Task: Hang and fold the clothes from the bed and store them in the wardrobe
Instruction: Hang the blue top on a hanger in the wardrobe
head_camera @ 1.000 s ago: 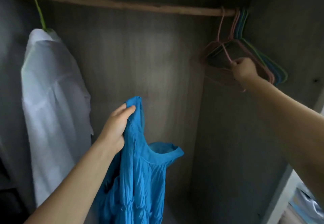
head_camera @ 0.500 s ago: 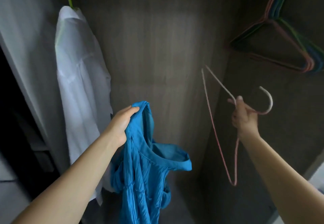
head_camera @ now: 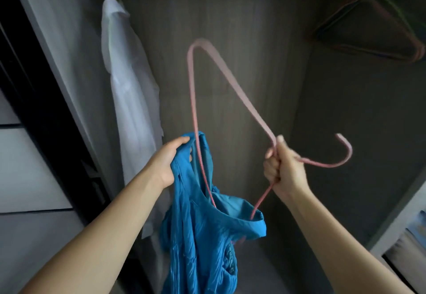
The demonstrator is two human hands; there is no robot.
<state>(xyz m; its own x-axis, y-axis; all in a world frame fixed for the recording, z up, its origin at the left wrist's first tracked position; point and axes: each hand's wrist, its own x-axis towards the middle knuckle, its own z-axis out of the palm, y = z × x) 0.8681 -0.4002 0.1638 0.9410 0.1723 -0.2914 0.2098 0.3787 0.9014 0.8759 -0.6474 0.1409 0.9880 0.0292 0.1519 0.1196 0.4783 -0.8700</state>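
Swung over from the right since half a second ago, the pink hanger [head_camera: 232,100] now has one end dipped inside the neck opening of the blue top [head_camera: 202,231]. Right hand [head_camera: 282,169] clenches the hanger just below its hook; left hand [head_camera: 167,161] grips the top's shoulder strap before the wardrobe's back wall [head_camera: 242,28], near a hung white shirt [head_camera: 129,79].

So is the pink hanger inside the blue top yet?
Partly in. One end of the pink hanger dips into the neck opening of the blue top; the rest, hook included, sticks out above in the right hand.
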